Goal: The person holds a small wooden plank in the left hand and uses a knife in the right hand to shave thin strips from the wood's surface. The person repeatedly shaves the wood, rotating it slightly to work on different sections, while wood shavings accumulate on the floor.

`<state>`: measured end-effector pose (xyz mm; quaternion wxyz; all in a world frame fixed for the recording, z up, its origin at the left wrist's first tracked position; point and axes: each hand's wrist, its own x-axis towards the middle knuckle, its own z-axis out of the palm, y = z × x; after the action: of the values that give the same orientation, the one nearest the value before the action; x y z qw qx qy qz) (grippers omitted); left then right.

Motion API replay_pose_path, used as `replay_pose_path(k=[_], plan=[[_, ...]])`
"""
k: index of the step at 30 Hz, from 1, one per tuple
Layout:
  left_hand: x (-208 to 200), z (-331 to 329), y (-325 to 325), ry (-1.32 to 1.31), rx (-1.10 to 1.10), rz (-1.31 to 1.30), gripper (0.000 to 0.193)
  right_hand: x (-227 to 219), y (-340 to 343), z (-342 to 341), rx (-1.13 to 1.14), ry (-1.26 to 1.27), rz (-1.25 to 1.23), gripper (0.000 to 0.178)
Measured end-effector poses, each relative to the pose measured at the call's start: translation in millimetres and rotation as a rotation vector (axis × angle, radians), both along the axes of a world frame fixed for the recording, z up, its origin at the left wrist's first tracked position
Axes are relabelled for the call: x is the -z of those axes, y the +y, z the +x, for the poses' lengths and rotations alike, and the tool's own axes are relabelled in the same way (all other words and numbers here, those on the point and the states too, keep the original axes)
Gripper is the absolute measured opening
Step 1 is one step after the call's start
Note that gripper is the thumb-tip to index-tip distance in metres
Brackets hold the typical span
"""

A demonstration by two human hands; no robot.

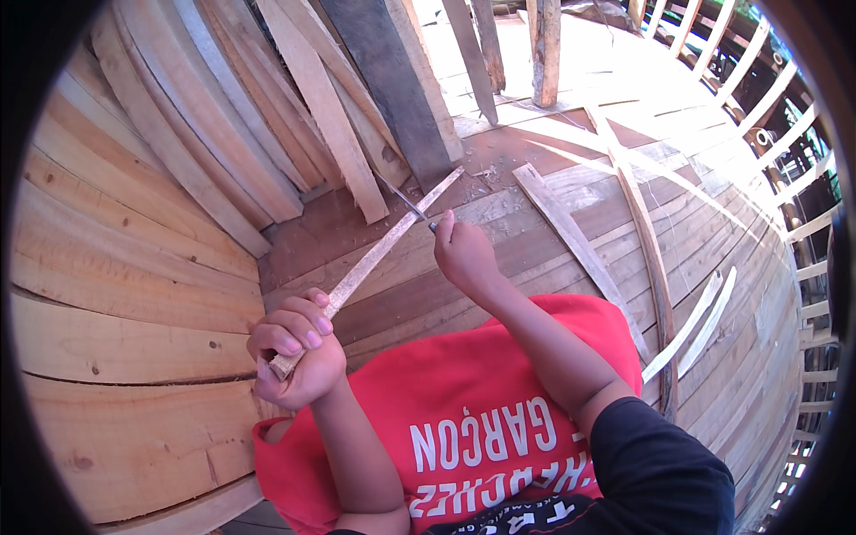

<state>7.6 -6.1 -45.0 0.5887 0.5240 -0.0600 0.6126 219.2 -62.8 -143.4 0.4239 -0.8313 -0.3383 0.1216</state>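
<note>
My left hand (299,346) is wrapped round the near end of a long, narrow wooden stick (374,257). The stick slants away to the right, and its far end comes down by the foot of a dark post. In my closed right hand (464,254) is the handle of a knife (406,200). Its thin blade points up and left and lies across the stick, toward the far part. Most of the handle is hidden in my fist. A red cloth with white lettering (383,392) lies over my lap beneath both forearms.
Plank walling (134,330) rises on the left, with several boards (205,116) leaning behind. A dark post (392,80) stands ahead, wood shavings (486,178) near its foot. Loose strips (580,241) and pale curved pieces (704,321) lie on the right floor. A slatted railing (807,227) bounds the far right.
</note>
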Motion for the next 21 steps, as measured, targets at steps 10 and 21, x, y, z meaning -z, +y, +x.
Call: replay_pose_path(k=[10, 21], plan=[[-2, 0, 1, 0.038, 0.081, 0.076, 0.038, 6, 0, 17, 0.004, -0.099, -0.011, 0.057], [-1, 5, -2, 0.05, 0.067, 0.073, 0.04, 11, 0, 26, 0.044, -0.117, -0.073, 0.06]])
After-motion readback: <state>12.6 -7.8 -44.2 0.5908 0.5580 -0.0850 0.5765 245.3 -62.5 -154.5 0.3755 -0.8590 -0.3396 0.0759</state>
